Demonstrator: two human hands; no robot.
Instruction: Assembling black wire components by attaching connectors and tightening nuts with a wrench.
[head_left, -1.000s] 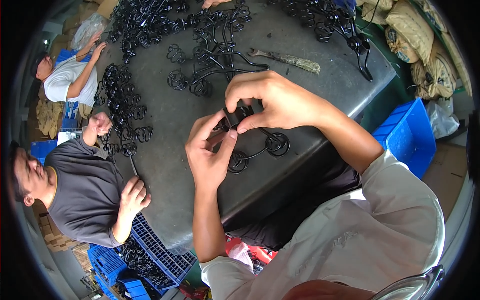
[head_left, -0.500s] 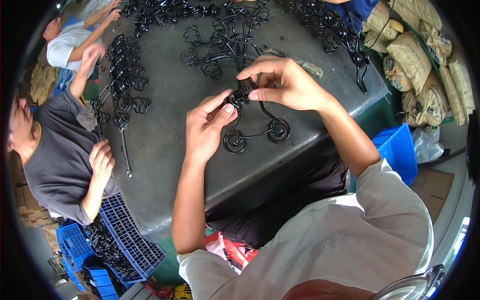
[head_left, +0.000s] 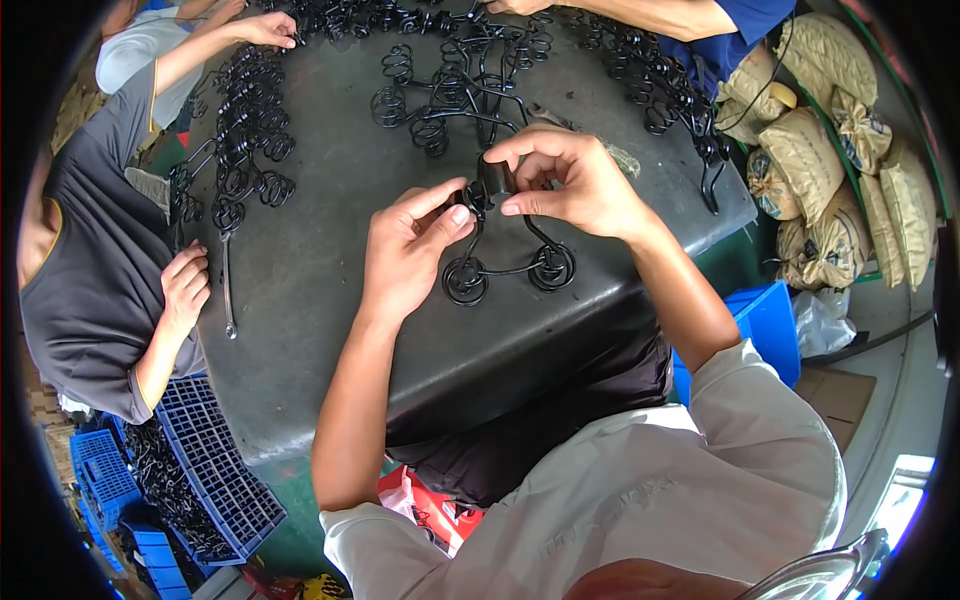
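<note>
A black bent-wire piece (head_left: 505,268) with two spiral coils at its lower ends is held upright over the dark metal table (head_left: 330,270). My left hand (head_left: 405,250) pinches its upper left part between thumb and fingers. My right hand (head_left: 570,185) grips the top of the same piece from the right, fingers curled over a small dark part there. The two coils rest on or just above the table surface; I cannot tell which.
Several more black wire coil pieces (head_left: 455,90) lie heaped across the table's far side and left edge (head_left: 245,140). A person in grey (head_left: 90,260) sits at the left, other people's hands (head_left: 265,28) reach in at the top. Blue crates (head_left: 215,470) below left, tan sacks (head_left: 830,170) right.
The view has shifted, so the table and piece sit more to the centre. Both hands keep hold of the wire piece, raised slightly; the person at the left has lowered a hand to the table edge.
</note>
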